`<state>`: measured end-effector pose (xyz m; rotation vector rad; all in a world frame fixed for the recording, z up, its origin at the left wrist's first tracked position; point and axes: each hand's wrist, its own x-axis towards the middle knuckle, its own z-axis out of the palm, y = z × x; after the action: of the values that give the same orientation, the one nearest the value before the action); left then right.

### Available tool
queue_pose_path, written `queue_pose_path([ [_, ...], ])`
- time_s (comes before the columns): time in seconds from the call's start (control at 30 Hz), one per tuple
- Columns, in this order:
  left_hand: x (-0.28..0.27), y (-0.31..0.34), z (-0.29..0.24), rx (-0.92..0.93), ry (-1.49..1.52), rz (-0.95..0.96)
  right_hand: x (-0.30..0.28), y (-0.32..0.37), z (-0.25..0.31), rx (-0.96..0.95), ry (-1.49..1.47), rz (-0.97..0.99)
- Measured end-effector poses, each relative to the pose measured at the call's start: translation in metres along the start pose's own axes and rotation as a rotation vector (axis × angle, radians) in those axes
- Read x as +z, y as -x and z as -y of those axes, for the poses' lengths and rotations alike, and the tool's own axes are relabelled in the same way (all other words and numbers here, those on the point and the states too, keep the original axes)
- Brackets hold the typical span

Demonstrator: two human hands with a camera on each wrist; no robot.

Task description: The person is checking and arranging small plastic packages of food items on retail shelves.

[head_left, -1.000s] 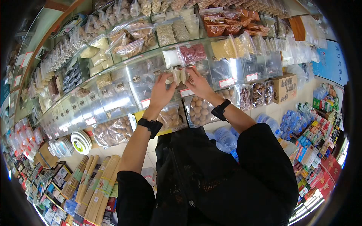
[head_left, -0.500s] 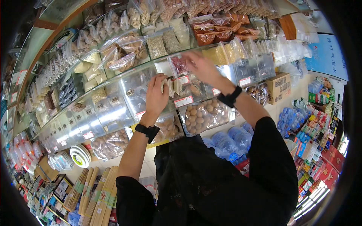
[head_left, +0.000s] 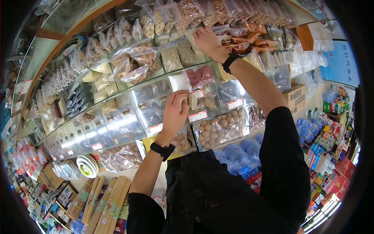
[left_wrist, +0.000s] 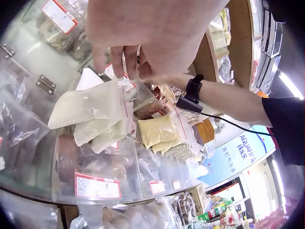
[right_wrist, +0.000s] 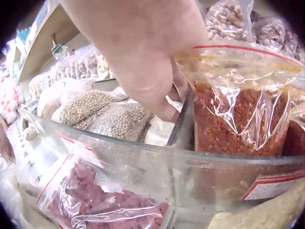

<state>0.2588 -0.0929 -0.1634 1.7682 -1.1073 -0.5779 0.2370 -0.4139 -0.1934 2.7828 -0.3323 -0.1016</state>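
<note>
Several flat bags of pale contents [left_wrist: 88,107] hang by their tops from the left hand [left_wrist: 147,38] in the left wrist view. The head view has this left hand [head_left: 174,115] above the front bins. My right hand [head_left: 208,42] is farther back, in a compartment between the peppercorn-like bags [head_left: 171,58] and bags of red flakes [head_left: 237,46]. In the right wrist view, fingers of the right hand [right_wrist: 143,57] reach down to white packets [right_wrist: 159,131] beside the divider; their tips are partly hidden, so a grip cannot be made out.
A glass front edge [right_wrist: 119,142] runs before the rear compartments. Dark pink bags [head_left: 199,76] lie in front of it. Lidded clear bins [head_left: 120,126] with price labels line the left. Bags of round brown goods [head_left: 220,128] hang below, and a cardboard box [head_left: 296,97] stands right.
The right hand has left the left hand's side and moved up and back into the rear compartment. The left hand keeps its bags near the front bins.
</note>
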Motion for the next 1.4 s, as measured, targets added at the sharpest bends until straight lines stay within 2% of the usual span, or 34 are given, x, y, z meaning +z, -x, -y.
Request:
queue_pose_path([
  [0.07,0.0,0.002,0.001,-0.039,0.051,-0.004,0.005,0.0,-0.002,-0.015,-0.023,-0.03],
  [0.27,-0.002,0.005,0.003,-0.055,0.05,-0.005,0.0,0.003,-0.002,0.003,-0.052,0.05],
  [0.47,-0.01,0.006,0.001,-0.095,0.065,-0.018,-0.013,0.019,-0.015,-0.006,-0.241,-0.111],
  [0.53,-0.013,0.006,0.004,-0.095,0.069,-0.02,-0.024,0.029,-0.02,0.032,-0.451,-0.155],
  [0.57,-0.014,0.007,0.005,-0.094,0.074,-0.019,-0.028,0.034,-0.023,0.031,-0.449,-0.154],
  [0.63,-0.016,0.007,0.005,-0.097,0.078,-0.028,-0.035,0.043,-0.028,0.062,-0.559,-0.285],
  [0.67,-0.018,0.007,0.005,-0.101,0.08,-0.035,-0.04,0.049,-0.029,0.061,-0.556,-0.286],
  [0.73,-0.021,0.007,0.007,-0.095,0.082,-0.04,-0.062,0.061,-0.027,0.27,-0.825,-0.124],
  [0.77,-0.022,0.006,0.008,-0.09,0.083,-0.043,-0.074,0.067,-0.026,0.269,-0.821,-0.126],
  [0.83,-0.025,0.005,0.005,-0.09,0.079,-0.049,-0.095,0.079,-0.024,0.37,-1.071,-0.029],
  [0.93,-0.028,0.002,-0.004,-0.091,0.088,-0.07,-0.112,0.096,-0.019,0.412,-1.133,-0.006],
  [0.97,-0.029,0.0,-0.009,-0.089,0.101,-0.084,-0.118,0.104,-0.015,0.411,-1.132,-0.007],
  [1.03,-0.035,-0.008,-0.03,-0.088,0.118,-0.084,-0.128,0.119,-0.003,0.411,-1.373,-0.049],
  [1.07,-0.039,-0.011,-0.042,-0.085,0.135,-0.073,-0.135,0.127,0.005,0.407,-1.376,-0.05],
  [1.13,-0.047,-0.021,-0.071,-0.037,0.143,-0.09,-0.15,0.139,0.019,0.261,-1.412,-0.065],
  [1.23,-0.05,-0.025,-0.083,0.044,0.083,-0.108,-0.19,0.156,0.039,0.216,-1.509,-0.004],
  [1.3,-0.056,-0.017,-0.088,0.023,0.164,0.045,-0.193,0.167,0.054,0.221,-1.533,-0.017],
  [1.4,-0.066,0.003,-0.105,0.003,0.162,0.056,-0.206,0.18,0.067,0.16,-1.544,-0.019],
])
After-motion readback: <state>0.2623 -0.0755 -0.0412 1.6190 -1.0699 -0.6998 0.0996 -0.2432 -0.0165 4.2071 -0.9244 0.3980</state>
